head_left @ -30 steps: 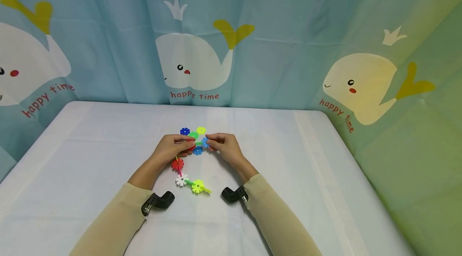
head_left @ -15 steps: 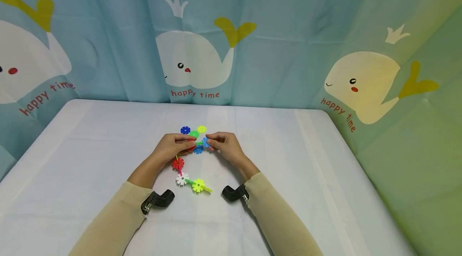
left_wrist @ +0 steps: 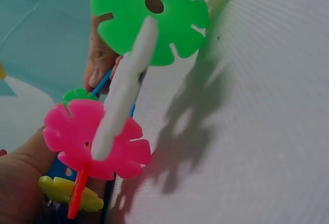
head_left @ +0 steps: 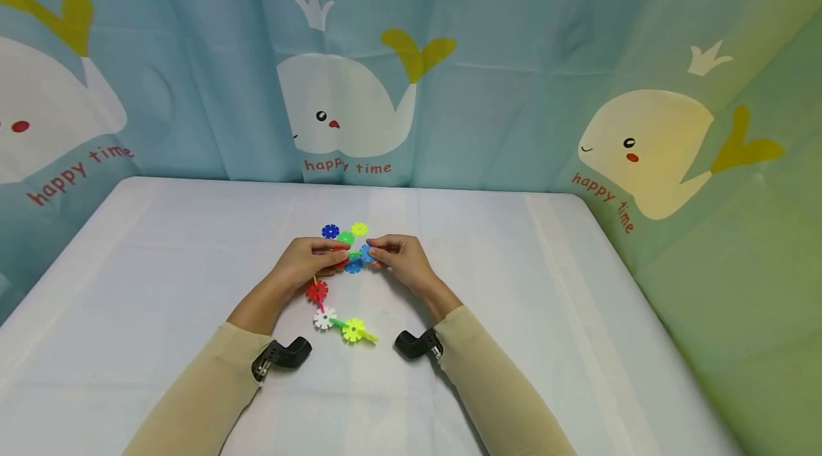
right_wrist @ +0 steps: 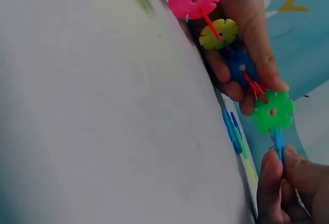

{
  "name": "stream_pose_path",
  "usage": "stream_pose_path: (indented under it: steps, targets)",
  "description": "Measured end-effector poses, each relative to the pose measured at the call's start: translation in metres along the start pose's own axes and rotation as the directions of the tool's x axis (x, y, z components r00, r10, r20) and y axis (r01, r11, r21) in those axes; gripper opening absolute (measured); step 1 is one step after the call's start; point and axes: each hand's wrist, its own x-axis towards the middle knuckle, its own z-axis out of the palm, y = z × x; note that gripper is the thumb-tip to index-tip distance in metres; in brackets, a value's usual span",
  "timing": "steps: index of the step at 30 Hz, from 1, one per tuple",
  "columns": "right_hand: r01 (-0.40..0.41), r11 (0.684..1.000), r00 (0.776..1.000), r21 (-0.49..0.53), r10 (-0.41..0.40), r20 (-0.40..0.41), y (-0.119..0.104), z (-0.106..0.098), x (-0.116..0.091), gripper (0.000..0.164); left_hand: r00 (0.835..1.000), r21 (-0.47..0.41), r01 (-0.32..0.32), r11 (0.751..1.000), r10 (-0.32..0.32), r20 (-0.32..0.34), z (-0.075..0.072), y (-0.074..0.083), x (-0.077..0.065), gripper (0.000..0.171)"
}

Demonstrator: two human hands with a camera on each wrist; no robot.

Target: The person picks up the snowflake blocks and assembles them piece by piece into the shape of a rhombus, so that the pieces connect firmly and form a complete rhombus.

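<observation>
My left hand [head_left: 311,257] pinches a red snowflake disc [right_wrist: 255,86] near the end of a chain of notched plastic discs. Beyond it, a green disc [right_wrist: 273,112] forms part of the same chain. My right hand [head_left: 406,262] pinches a light blue disc [head_left: 366,252] between thumb and fingers, its edge right at the green disc's rim. The chain passes under the left palm through a blue disc [right_wrist: 241,67], a yellow disc [right_wrist: 218,34] and a pink disc [left_wrist: 85,142]. Toward me follow a white disc [head_left: 325,318] and a yellow-green disc [head_left: 353,330].
Loose discs lie just beyond the hands on the white table [head_left: 514,342]: a dark blue disc [head_left: 330,231], a yellow disc [head_left: 359,228], a green disc [head_left: 345,237] and a blue disc [head_left: 353,266]. A whale-print curtain [head_left: 514,120] hangs behind the table.
</observation>
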Motion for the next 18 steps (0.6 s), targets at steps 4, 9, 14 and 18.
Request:
stream_pose_path:
  steps: [4, 9, 14, 18]
  targets:
    - [0.005, 1.000, 0.999, -0.019, -0.005, -0.039, -0.0008, 0.0034, -0.0010, 0.021, 1.000, -0.009, 0.001, 1.000, -0.001, 0.001, -0.0006, 0.0009, -0.0005, 0.036]
    - [-0.047, 0.996, 0.998, 0.072, 0.049, -0.035, 0.0004, 0.0066, -0.0027, 0.023, 0.999, -0.017, 0.017, 1.000, -0.017, 0.037, -0.0056, 0.0021, -0.0024, 0.040]
    - [-0.097, 0.983, 0.994, 0.154, 0.103, -0.031, 0.0013, 0.0065, -0.0028, 0.026, 0.996, -0.026, 0.032, 0.999, -0.030, 0.085, -0.0091, 0.0029, -0.0024, 0.042]
    - [-0.101, 0.982, 0.993, 0.157, 0.110, -0.051, -0.0003, 0.0047, -0.0023, 0.026, 0.996, -0.018, 0.038, 0.999, -0.036, 0.087, -0.0078, 0.0042, -0.0019, 0.043]
